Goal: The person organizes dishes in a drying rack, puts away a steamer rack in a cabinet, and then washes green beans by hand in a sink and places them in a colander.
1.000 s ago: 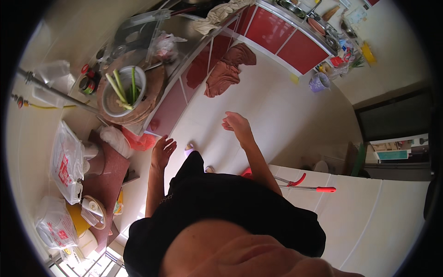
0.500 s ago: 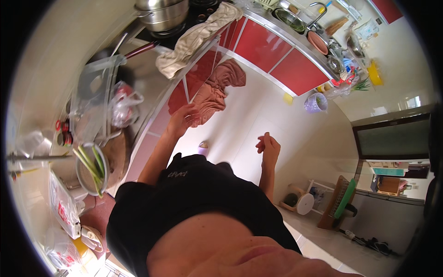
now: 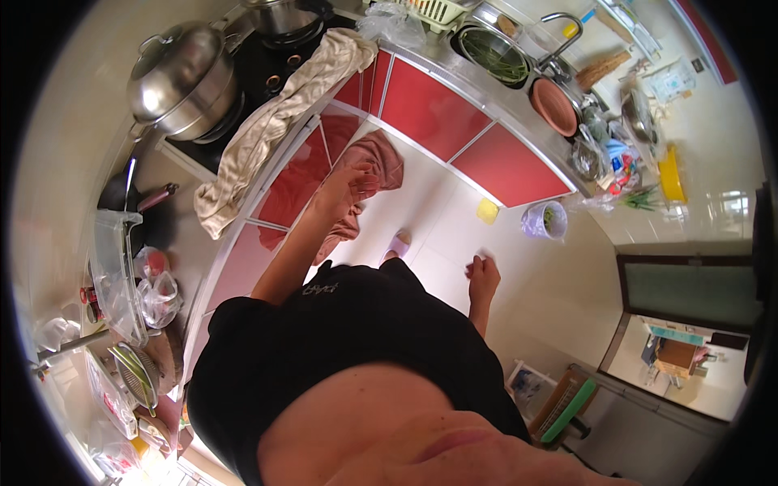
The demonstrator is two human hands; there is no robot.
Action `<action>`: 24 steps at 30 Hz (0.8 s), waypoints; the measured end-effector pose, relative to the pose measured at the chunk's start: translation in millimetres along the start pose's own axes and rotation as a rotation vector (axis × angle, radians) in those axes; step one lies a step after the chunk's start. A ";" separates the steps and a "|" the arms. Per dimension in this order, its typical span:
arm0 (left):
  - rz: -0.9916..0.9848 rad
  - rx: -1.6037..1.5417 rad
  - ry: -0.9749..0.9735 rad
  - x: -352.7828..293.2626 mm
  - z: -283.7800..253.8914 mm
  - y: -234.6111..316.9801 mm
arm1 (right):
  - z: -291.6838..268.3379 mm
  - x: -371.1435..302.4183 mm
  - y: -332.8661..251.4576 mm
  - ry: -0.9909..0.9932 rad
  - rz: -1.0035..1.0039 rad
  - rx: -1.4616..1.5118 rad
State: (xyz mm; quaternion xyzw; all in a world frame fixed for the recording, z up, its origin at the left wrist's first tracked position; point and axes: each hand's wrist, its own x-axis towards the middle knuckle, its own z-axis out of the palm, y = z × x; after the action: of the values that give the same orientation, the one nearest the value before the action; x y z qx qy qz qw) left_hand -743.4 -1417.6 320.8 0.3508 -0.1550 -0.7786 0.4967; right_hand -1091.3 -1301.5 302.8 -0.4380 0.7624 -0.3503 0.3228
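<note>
I stand in a kitchen, its steel table (image 3: pixel 512 105) turning a corner above red cabinets (image 3: pixel 427 105). The stove (image 3: pixel 258 91) bears two steel pots (image 3: pixel 185 85); one beige cloth (image 3: pixel 284 121) drapes the edge. One heap of brown-pink cloth (image 3: pixel 382 158) lies on the pale floor (image 3: pixel 442 223), partly behind my left grip (image 3: pixel 347 186), loosely spread and empty. My right grip (image 3: pixel 485 278) curls; whether fully closed, I cannot tell.

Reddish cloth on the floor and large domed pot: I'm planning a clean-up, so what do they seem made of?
The reddish cloth looks like matte fabric, perhaps cotton, since it lies in soft, dull folds. The large domed pot seems polished metal, probably stainless steel, judging by its silvery highlights.
</note>
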 end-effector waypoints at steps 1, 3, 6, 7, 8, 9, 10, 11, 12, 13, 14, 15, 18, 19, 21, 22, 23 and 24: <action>0.016 0.022 0.028 17.5 6.1 6.3 | -2.3 29.3 -23.6 -0.030 -0.122 -0.024; 0.051 0.068 0.056 44.8 29.3 21.6 | -3.8 94.7 -52.0 -0.129 -0.307 -0.176; 0.173 0.066 0.000 78.3 62.2 48.0 | -3.4 180.6 -98.0 -0.194 -0.527 -0.343; 0.226 0.133 0.064 90.7 71.5 57.5 | -1.6 204.7 -119.7 -0.229 -0.543 -0.269; 0.253 0.174 0.118 107.7 76.9 67.2 | 0.7 226.5 -138.6 -0.261 -0.555 -0.194; 0.280 0.219 0.174 126.7 79.7 78.9 | 7.0 248.2 -152.5 -0.266 -0.576 -0.199; 0.301 0.262 0.224 141.4 90.3 92.7 | 12.6 268.1 -163.9 -0.266 -0.592 -0.208; 0.363 0.341 0.282 157.3 103.8 106.5 | 17.1 284.8 -171.9 -0.263 -0.605 -0.215; 0.396 0.347 0.248 184.6 99.3 121.8 | 24.7 300.8 -178.7 -0.290 -0.584 -0.160; 0.442 0.390 0.278 206.0 110.5 139.9 | 33.8 316.2 -186.4 -0.314 -0.562 -0.105; 0.485 0.435 0.305 229.4 124.5 159.4 | 42.9 332.4 -192.6 -0.336 -0.536 -0.050; 0.533 0.481 0.312 254.1 134.2 181.1 | 53.6 347.7 -197.6 -0.333 -0.510 -0.024; 0.727 0.702 0.286 355.7 142.1 244.3 | 73.6 401.7 -204.2 -0.321 -0.511 -0.029; 0.840 0.865 0.345 392.2 144.9 267.4 | 79.5 419.5 -207.6 -0.307 -0.485 -0.049; 0.944 1.141 0.439 469.2 149.5 302.1 | 83.5 454.7 -209.6 -0.285 -0.426 -0.052; 0.962 1.257 0.475 510.9 147.3 320.4 | 90.1 475.4 -211.2 -0.270 -0.411 -0.046; 0.917 1.457 0.459 551.6 140.4 340.0 | 97.9 493.8 -209.7 -0.214 -0.440 -0.017; 0.836 1.647 0.434 589.1 130.7 348.7 | 100.1 508.7 -219.8 -0.191 -0.425 0.031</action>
State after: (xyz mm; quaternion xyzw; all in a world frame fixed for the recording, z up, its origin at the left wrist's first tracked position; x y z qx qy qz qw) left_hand -756.6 -2111.2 387.6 0.6439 -0.6729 -0.1013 0.3497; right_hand -1121.7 -1862.9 333.4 -0.6149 0.6133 -0.3791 0.3194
